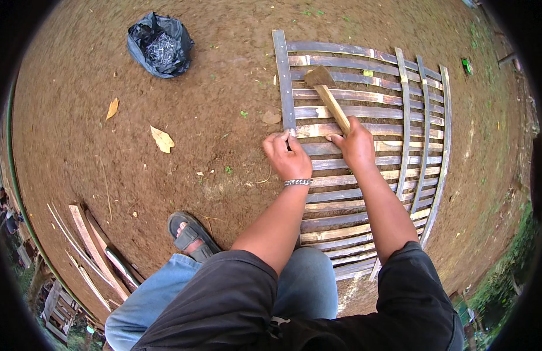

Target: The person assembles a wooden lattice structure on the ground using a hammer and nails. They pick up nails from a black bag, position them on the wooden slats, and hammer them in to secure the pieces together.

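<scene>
A panel of weathered bamboo slats (364, 175) lies flat on bare brown earth, with several long cross strips over the slats. My right hand (356, 144) grips the wooden handle of a hammer (329, 96), whose head hangs above the upper slats. My left hand (287, 157) pinches something small, likely a nail, upright on the left cross strip (284, 88); the item itself is too small to make out. A metal bracelet sits on my left wrist.
A black plastic bag (159, 45) holding a heap of nails lies at the upper left. Loose wooden strips and a knife-like tool (101, 251) lie at the lower left. My sandalled foot (191, 236) rests on the dirt. Dry leaves are scattered about.
</scene>
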Demonstrator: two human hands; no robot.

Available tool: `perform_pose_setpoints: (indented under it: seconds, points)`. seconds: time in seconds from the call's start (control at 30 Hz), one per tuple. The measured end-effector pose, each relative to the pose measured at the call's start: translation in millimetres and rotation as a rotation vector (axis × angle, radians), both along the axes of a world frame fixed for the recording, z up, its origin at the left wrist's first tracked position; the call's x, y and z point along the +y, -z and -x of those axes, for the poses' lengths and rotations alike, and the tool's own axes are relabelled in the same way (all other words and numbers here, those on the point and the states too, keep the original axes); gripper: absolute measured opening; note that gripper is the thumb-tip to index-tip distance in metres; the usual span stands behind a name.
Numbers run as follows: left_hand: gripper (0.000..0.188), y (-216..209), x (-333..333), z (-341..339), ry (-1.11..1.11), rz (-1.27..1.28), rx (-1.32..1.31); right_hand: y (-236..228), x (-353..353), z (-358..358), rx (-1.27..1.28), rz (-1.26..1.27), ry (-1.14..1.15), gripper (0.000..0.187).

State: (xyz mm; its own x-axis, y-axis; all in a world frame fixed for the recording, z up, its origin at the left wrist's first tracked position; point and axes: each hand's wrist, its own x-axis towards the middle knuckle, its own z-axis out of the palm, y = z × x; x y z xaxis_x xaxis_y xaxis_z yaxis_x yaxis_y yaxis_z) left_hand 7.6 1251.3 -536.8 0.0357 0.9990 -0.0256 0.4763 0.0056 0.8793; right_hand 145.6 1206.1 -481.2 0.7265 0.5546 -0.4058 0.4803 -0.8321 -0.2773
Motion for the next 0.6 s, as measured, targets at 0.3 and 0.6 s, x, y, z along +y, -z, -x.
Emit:
perform_pose_setpoints:
  seconds: [0.3, 0.6]
  points:
    - [0.011, -0.3, 0.0, -1.6, 0.007, 0.008, 0.122, -2.6, 1.9, 1.7, -0.001, -0.007, 0.006, 0.047]
    - [0.011, 1.7, 1.0, -4.6, -0.001, -0.024, 0.191, -16.4, -11.1, 6.7, 0.125, -0.126, -0.020, 0.038]
